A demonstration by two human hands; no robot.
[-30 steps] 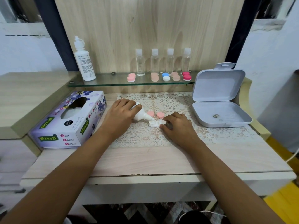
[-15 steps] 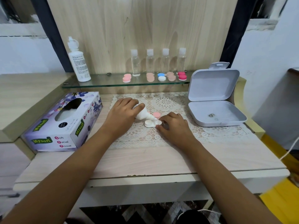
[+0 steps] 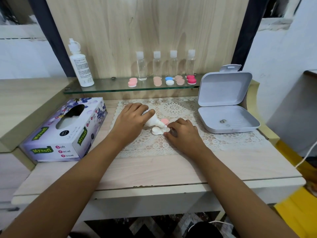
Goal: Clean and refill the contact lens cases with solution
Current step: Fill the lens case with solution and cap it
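Risk: left hand [image 3: 130,120], gripping bottle [image 3: 153,121] just left of case [image 3: 157,131], over-squeezes, so the right well floods onto mat [image 3: 188,143]. Nozzle sits at or on that well, can't tell which; contact would contaminate it. Right hand [image 3: 181,134] pinches case's right end; a slip there tips it. Bottle's long axis runs left-right, tilted, nozzle pointing right and down. Case lies flat, long axis left-right; pink cap [image 3: 164,120] just behind it.
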